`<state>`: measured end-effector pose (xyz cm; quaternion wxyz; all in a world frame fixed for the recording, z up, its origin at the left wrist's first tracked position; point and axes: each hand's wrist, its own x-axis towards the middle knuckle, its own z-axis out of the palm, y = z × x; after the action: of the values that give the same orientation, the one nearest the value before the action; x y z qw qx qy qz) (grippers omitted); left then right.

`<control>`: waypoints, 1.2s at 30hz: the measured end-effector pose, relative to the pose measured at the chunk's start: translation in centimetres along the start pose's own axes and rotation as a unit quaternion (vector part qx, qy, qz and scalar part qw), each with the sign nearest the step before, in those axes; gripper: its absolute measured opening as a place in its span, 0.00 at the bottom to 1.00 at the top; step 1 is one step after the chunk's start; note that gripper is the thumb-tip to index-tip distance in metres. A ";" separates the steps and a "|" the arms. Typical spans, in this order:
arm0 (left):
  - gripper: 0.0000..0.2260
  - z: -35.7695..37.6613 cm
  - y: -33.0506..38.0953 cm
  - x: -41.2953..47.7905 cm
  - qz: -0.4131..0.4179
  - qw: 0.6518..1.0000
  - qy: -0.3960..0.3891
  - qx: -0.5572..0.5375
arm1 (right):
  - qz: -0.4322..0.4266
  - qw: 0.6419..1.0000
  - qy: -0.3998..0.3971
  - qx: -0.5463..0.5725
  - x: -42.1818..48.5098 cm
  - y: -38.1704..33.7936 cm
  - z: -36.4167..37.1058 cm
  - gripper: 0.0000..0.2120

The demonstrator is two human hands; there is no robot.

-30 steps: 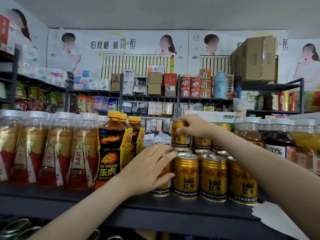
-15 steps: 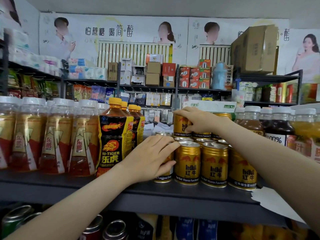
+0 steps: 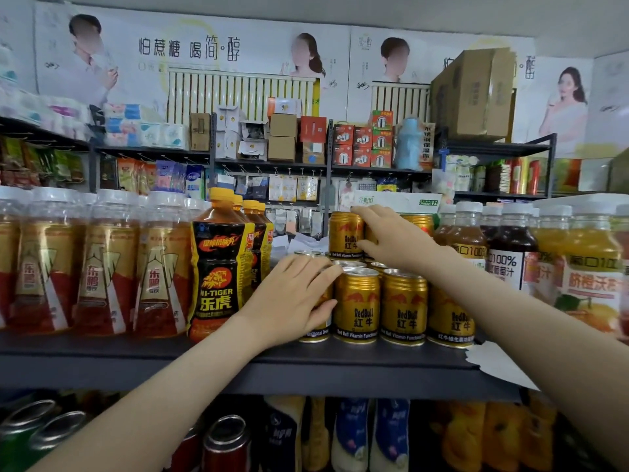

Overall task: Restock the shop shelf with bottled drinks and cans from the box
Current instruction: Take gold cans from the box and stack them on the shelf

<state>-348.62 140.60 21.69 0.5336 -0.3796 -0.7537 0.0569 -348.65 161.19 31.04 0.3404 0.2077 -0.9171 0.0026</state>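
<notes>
Head view, middle tier of a dark shelf [image 3: 238, 366]. Gold cans [image 3: 403, 308] stand in a cluster at centre, between Hi-Tiger bottles [image 3: 221, 267] on the left and juice bottles [image 3: 510, 257] on the right.

Left hand [image 3: 289, 298] wraps the front-left can [image 3: 315, 333] of the bottom row, with fingers curled over its rim and thumb across its side. The can's base sits on the shelf.

Right hand [image 3: 391, 240] grasps an upper can [image 3: 345, 235] stacked upright on the lower tops (fingers over the lid, thumb against the wall).

White-capped bottles [image 3: 102, 267] fill the shelf's left end.
</notes>
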 end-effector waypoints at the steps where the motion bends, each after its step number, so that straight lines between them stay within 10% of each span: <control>1: 0.20 -0.2 0.3 0.0 -0.026 1.000 -0.001 0.006 | 0.003 1.000 0.011 0.007 -0.9 -0.4 -0.3 0.29; 13: 0.22 -8.7 9.6 -7.4 -0.334 0.941 -0.006 -0.057 | -0.079 0.964 0.151 0.204 -15.5 -12.9 0.4 0.16; 25: 0.18 -23.5 23.7 -34.2 -0.561 0.800 -0.211 -0.029 | -0.134 0.906 -0.136 0.379 -33.4 -33.9 11.8 0.19; 36: 0.19 -38.0 21.8 -58.9 -0.677 0.649 -0.339 0.069 | -0.257 0.832 -0.274 0.408 -36.1 -61.8 19.3 0.20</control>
<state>-296.86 106.56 -17.71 0.1554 0.3196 -0.9236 -0.1438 -312.46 115.61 -14.82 -0.0523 0.5479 -0.8019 0.2325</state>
